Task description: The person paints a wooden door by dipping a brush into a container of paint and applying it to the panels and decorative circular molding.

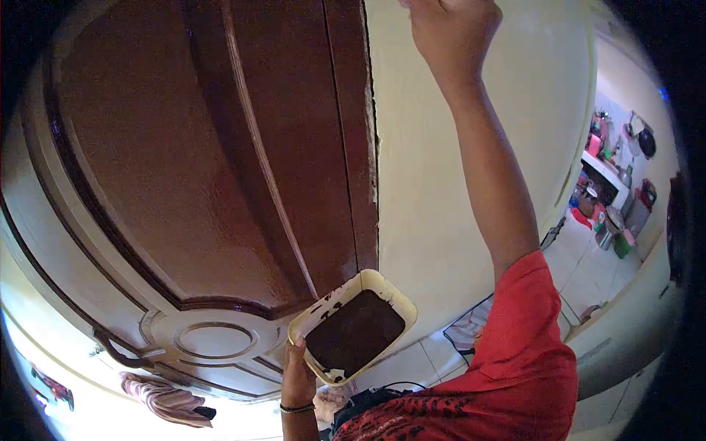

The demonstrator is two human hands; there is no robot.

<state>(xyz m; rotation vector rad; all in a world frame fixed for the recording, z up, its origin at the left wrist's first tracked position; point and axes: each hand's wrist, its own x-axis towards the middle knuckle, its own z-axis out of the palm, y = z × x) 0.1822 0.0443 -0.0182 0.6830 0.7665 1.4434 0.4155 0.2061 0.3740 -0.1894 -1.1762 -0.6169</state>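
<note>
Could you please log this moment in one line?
Left hand: holds tub of dark liquid | Right hand: raised before pale wall, partly out of frame | Setting: brown door

No text, label, brand, number or sign was legible. Dark printed markings [461,406] on the red shirt [528,349] were unreadable.

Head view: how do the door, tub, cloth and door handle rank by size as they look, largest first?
1. Door
2. Tub
3. Cloth
4. Door handle, a thin curve

This is apparent size only.
</note>
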